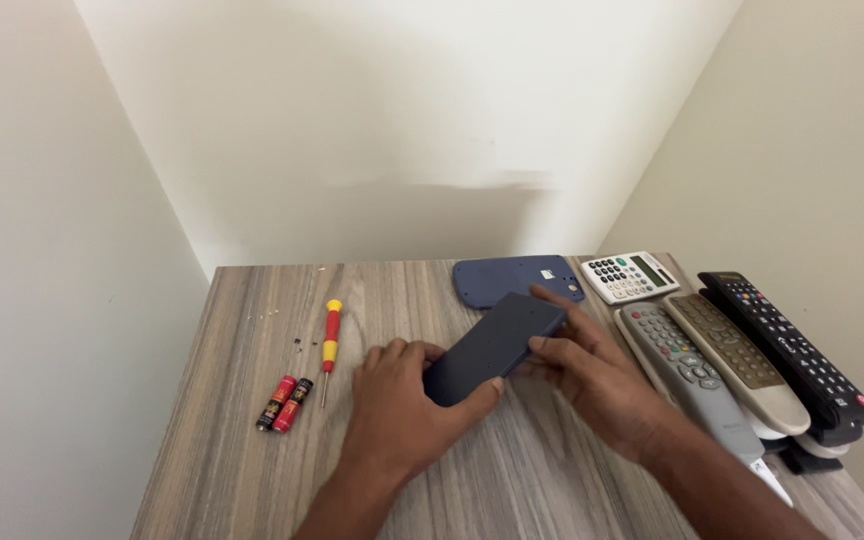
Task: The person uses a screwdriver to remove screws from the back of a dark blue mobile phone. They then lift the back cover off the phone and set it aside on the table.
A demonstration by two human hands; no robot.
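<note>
My left hand (402,400) and my right hand (592,370) both hold a dark blue oblong device shell (492,345), tilted just above the wooden table (252,470). The left hand grips its near end, the right hand its far right edge. Behind it lies a matching dark blue flat cover (512,278) with a small white patch. To the left lie a red and yellow screwdriver (330,340) and two red and black batteries (285,403). Tiny dark screws (298,343) sit near the screwdriver.
A white calculator (629,275) lies at the back right. Three remote controls lie side by side along the right edge: a grey remote (692,375), a beige remote (742,365) and a black remote (787,340). Walls close in the table on three sides.
</note>
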